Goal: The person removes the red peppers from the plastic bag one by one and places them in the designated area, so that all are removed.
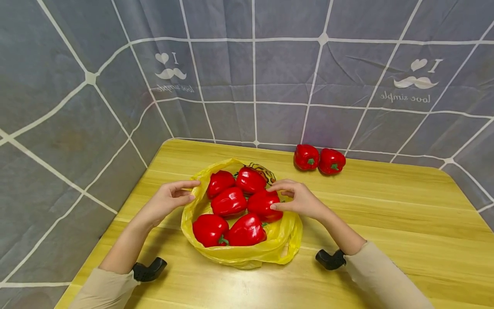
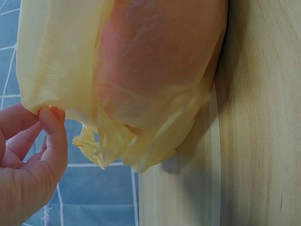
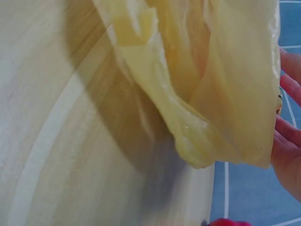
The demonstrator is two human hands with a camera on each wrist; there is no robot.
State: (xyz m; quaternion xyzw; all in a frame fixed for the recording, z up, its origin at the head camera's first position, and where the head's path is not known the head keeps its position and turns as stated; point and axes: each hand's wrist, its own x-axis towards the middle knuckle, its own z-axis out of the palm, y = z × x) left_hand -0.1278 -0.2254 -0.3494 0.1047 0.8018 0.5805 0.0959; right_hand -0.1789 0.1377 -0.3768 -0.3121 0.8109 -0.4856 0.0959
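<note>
Six red peppers [image 1: 228,201] sit in a yellow bag [image 1: 239,254] pinched by left fingers [image 1: 187,185], right fingers [image 1: 281,186] curled round one pepper [image 1: 261,206].

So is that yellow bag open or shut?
Open: the yellow bag gapes wide, with six red peppers showing inside; the left hand pinches its edge.

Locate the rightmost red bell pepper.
In the head view, the rightmost red bell pepper sits right of centre, toward the back of the wooden table, beside another red bell pepper and beyond the right hand.
</note>
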